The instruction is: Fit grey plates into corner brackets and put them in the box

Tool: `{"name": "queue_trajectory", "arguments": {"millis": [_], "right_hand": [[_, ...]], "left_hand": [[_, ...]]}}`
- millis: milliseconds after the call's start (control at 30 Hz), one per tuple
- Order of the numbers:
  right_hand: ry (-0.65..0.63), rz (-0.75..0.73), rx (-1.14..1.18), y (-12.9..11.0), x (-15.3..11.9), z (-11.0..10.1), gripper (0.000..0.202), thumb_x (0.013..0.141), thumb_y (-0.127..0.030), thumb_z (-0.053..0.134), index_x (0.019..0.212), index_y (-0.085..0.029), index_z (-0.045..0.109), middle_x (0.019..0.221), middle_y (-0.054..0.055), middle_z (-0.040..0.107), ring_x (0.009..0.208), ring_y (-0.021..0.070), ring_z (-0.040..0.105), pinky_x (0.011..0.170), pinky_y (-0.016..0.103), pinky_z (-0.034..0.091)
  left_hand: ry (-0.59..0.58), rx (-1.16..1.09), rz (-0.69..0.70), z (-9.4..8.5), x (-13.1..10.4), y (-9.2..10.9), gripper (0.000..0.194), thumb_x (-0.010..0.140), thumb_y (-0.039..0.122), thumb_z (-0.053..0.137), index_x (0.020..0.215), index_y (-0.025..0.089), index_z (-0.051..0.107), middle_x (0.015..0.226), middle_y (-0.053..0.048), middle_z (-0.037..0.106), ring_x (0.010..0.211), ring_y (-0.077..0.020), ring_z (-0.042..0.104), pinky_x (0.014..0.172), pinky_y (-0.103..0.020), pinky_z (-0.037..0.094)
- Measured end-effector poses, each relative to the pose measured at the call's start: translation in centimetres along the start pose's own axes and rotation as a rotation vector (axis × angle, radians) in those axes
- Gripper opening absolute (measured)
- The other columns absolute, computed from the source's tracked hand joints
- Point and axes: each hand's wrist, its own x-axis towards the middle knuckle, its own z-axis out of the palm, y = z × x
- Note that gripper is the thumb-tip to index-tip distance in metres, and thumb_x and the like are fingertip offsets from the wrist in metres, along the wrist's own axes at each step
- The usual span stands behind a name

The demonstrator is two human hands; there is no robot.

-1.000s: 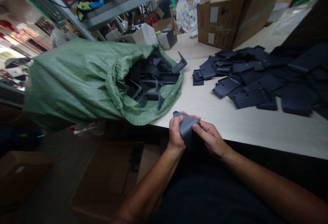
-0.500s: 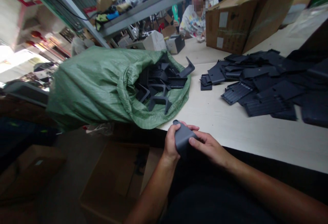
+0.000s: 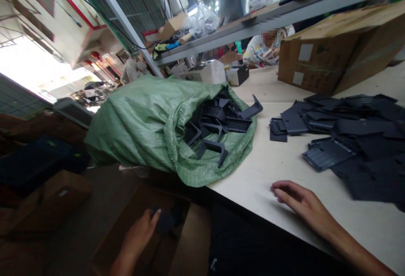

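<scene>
Dark plastic part [image 3: 166, 222] lies at the fingertips of the left hand [image 3: 138, 234], over or inside the open cardboard box [image 3: 118, 229] below the table's edge. The light is poor and the motion blurred there, so whether thumb and fingers pinch it or only touch it cannot be told. The right hand [image 3: 305, 206] is above the pale table [image 3: 262, 183], holding nothing, fingers loosely curved and thumb apart. A green woven sack [image 3: 136, 124] lies on its side on the table, its mouth showing dark brackets [image 3: 212, 147]; flat dark panels [image 3: 363, 141] are heaped to the right.
</scene>
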Motion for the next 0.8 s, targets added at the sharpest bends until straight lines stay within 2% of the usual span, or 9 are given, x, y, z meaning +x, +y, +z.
{"name": "queue_trajectory", "arguments": {"millis": [33, 100, 200, 300, 367, 433, 533, 700, 800], "right_hand": [[0.034, 0.003, 0.006, 0.6, 0.2, -0.2, 0.060, 0.087, -0.074, 0.074, 0.112, -0.019, 0.080, 0.114, 0.014, 0.081, 0.102, 0.0318, 0.078, 0.096, 0.043, 0.064], [0.058, 0.012, 0.023, 1.6, 0.5, -0.3, 0.062, 0.087, -0.075, 0.072, 0.112, -0.019, 0.081, 0.111, 0.015, 0.081, 0.097, 0.0314, 0.079, 0.089, 0.040, 0.067], [0.076, -0.008, -0.046, 2.5, 0.5, -0.2, 0.058, 0.088, -0.073, 0.072, 0.109, -0.020, 0.083, 0.108, 0.014, 0.083, 0.095, 0.0304, 0.081, 0.087, 0.035, 0.068], [0.141, -0.078, -0.159, 2.5, 0.3, 0.1, 0.049, 0.086, -0.070, 0.074, 0.100, -0.023, 0.085, 0.105, 0.011, 0.084, 0.097, 0.0295, 0.082, 0.084, 0.028, 0.067], [0.152, -0.111, -0.197, 2.2, 0.2, 0.3, 0.046, 0.086, -0.067, 0.074, 0.096, -0.024, 0.086, 0.102, 0.010, 0.085, 0.095, 0.0288, 0.082, 0.081, 0.025, 0.067], [0.146, -0.125, -0.206, 2.0, 0.2, 0.3, 0.044, 0.087, -0.066, 0.074, 0.095, -0.024, 0.086, 0.100, 0.009, 0.085, 0.093, 0.0283, 0.083, 0.080, 0.024, 0.067], [0.160, -0.139, -0.199, 1.7, 0.2, 0.4, 0.043, 0.087, -0.065, 0.074, 0.092, -0.024, 0.086, 0.098, 0.009, 0.085, 0.090, 0.0280, 0.083, 0.079, 0.024, 0.067], [0.177, -0.172, -0.158, 0.9, 0.1, 0.7, 0.040, 0.090, -0.063, 0.073, 0.090, -0.026, 0.085, 0.092, 0.008, 0.084, 0.085, 0.0279, 0.083, 0.075, 0.025, 0.068], [0.169, -0.161, -0.140, 0.5, 0.1, 0.6, 0.039, 0.090, -0.064, 0.072, 0.090, -0.027, 0.086, 0.092, 0.008, 0.084, 0.086, 0.0289, 0.083, 0.075, 0.026, 0.068]], "left_hand": [[0.000, -0.059, 0.018, 0.1, -0.1, 0.4, 0.058, 0.073, 0.080, 0.056, 0.096, 0.027, 0.064, 0.113, -0.017, 0.080, 0.127, -0.0468, 0.068, 0.116, -0.056, 0.045], [-0.134, -0.332, 0.126, 1.1, -1.3, 3.1, 0.062, 0.079, 0.081, 0.058, 0.104, 0.025, 0.067, 0.117, -0.015, 0.080, 0.123, -0.0407, 0.071, 0.114, -0.050, 0.048], [-0.554, -0.734, 0.248, 3.2, -3.9, 10.2, 0.056, 0.096, 0.069, 0.060, 0.123, 0.020, 0.066, 0.122, -0.018, 0.079, 0.104, -0.0341, 0.078, 0.103, -0.046, 0.054], [-0.591, -1.172, 0.371, 4.8, -3.7, 18.0, 0.046, 0.100, 0.059, 0.058, 0.123, 0.020, 0.061, 0.100, -0.015, 0.080, 0.086, -0.0304, 0.078, 0.087, -0.043, 0.058], [-0.483, -1.344, 0.320, 5.2, -1.2, 22.7, 0.038, 0.101, 0.050, 0.057, 0.122, 0.018, 0.060, 0.086, -0.010, 0.076, 0.070, -0.0238, 0.074, 0.079, -0.039, 0.059], [-0.276, -1.393, 0.190, 5.0, 2.7, 26.8, 0.028, 0.099, 0.036, 0.053, 0.114, 0.015, 0.062, 0.079, -0.008, 0.072, 0.062, -0.0193, 0.068, 0.077, -0.039, 0.061], [-0.075, -1.370, 0.168, 4.0, 9.1, 31.4, 0.013, 0.093, 0.026, 0.052, 0.099, 0.017, 0.060, 0.075, -0.005, 0.068, 0.065, -0.0174, 0.068, 0.081, -0.038, 0.062], [0.337, -1.109, 0.244, -0.2, 16.2, 34.0, 0.017, 0.095, 0.019, 0.050, 0.079, 0.019, 0.055, 0.066, 0.001, 0.059, 0.066, -0.0155, 0.065, 0.084, -0.034, 0.058], [0.494, -0.841, 0.374, -5.0, 17.7, 33.9, 0.010, 0.097, 0.021, 0.064, 0.091, 0.014, 0.066, 0.096, -0.006, 0.073, 0.101, -0.0225, 0.071, 0.101, -0.043, 0.056]]}}
